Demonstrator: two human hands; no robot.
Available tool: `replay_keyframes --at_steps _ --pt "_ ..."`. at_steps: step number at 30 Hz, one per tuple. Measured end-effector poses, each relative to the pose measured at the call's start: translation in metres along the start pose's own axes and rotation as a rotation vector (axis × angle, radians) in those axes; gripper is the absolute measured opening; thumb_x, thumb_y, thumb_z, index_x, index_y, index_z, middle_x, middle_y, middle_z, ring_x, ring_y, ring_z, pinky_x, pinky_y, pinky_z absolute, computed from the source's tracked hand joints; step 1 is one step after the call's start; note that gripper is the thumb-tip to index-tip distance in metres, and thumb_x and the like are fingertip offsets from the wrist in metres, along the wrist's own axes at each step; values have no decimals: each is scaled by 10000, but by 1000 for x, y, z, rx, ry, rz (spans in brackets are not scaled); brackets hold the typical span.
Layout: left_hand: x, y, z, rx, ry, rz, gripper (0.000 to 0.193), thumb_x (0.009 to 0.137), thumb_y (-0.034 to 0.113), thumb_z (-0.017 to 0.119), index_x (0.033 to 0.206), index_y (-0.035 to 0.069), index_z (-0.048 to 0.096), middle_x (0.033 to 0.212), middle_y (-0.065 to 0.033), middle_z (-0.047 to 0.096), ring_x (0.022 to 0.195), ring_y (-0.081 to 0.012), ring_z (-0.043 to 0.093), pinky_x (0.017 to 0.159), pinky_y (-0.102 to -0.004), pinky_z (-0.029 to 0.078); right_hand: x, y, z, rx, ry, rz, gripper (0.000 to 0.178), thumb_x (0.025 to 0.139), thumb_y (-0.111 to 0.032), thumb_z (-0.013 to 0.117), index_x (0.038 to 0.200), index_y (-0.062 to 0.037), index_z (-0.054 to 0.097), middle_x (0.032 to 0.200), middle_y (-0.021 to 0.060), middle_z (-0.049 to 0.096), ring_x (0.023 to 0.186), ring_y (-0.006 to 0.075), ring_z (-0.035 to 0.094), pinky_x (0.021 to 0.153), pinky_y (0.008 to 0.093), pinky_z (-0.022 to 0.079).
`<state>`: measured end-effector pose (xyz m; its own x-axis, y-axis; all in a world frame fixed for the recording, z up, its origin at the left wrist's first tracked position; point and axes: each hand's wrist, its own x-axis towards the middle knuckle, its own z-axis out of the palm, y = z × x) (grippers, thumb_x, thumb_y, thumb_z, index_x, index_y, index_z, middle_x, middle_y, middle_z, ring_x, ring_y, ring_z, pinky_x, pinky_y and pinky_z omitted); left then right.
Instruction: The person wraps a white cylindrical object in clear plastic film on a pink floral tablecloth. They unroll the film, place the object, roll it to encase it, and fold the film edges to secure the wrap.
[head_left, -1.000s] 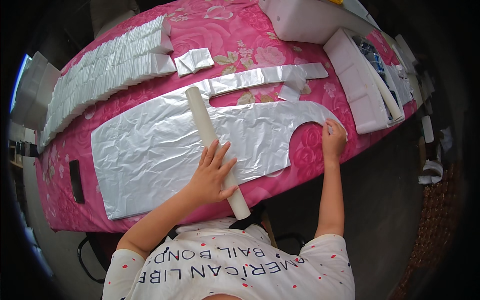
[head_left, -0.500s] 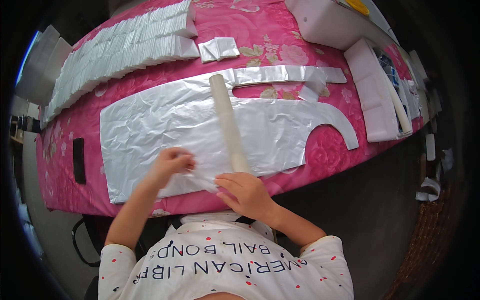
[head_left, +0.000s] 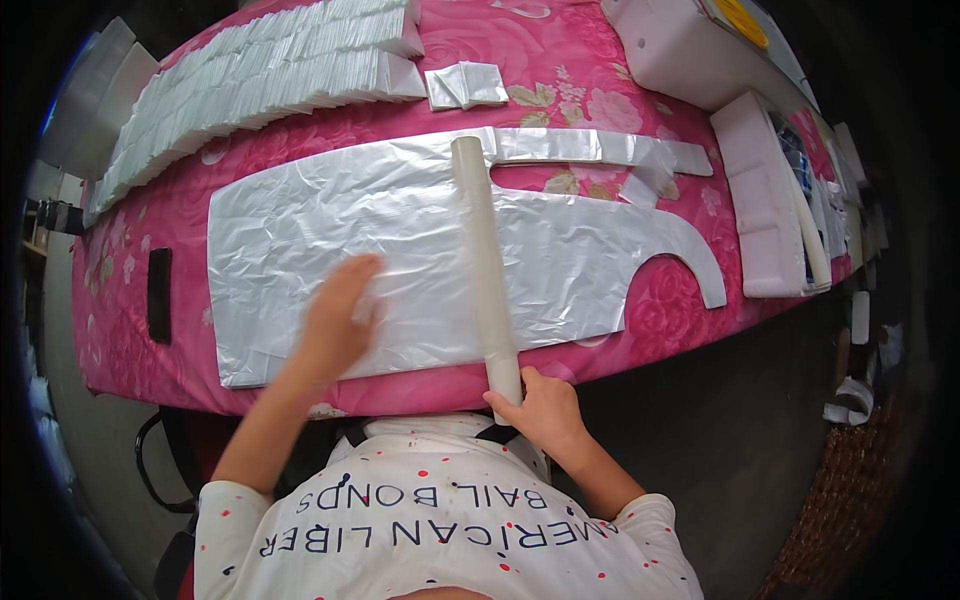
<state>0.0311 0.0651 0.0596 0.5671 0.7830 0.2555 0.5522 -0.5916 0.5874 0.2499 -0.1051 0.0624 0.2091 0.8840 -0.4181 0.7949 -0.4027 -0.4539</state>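
Observation:
A shiny white plastic apron lies spread flat on the table, its cut-out straps toward the right; whether it is one layer or several, I cannot tell. Across its middle rests a long pale tube, the near end reaching past the table's front edge. My right hand is closed round that near end, thumb on the left side. Over the left half of the plastic is my left hand, smeared by motion, fingers stretched out and thumb apart, with nothing seen in it.
Rows of folded white plastic packets line the far left, and a small folded pair lies beside them. A black phone-like slab is at the left. White foam boxes stand at the right on the pink flowered tablecloth.
My right hand has moved right and nearer me, onto the tube's end. My left hand has moved up and outward over the plastic. The view has shifted slightly.

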Motion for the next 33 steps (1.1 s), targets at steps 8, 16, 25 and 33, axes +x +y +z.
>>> replay_keyframes --at_steps 8,16,25,33 --pt "24 27 99 161 -218 104 601 834 161 431 1348 -88 244 1424 -228 239 1347 -344 188 1105 -421 147 12 6 -16 102 -148 -80 501 746 -476 646 782 22 610 668 187 613 633 340 620 589 396 491" --pt "23 27 103 285 -235 120 609 854 223 358 1349 -110 236 1428 -251 222 1356 -354 168 1110 -432 111 183 -19 -59 426 -10 -96 597 812 -509 538 634 54 621 553 156 593 538 246 616 536 356 467" --pt "23 26 100 288 -262 110 632 837 224 385 1350 -112 233 1433 -250 210 1355 -357 168 1111 -434 110 293 4 -66 2234 100 -130 124 855 -107 551 911 1 574 818 82 627 709 179 612 686 279 526" --pt "22 27 102 270 -249 127 642 829 228 397 1349 -110 234 1436 -245 207 1361 -345 158 1115 -431 96 270 146 -206 2096 398 -646 343 959 -259 355 1118 -37 563 1106 73 623 1040 201 578 805 334 504"
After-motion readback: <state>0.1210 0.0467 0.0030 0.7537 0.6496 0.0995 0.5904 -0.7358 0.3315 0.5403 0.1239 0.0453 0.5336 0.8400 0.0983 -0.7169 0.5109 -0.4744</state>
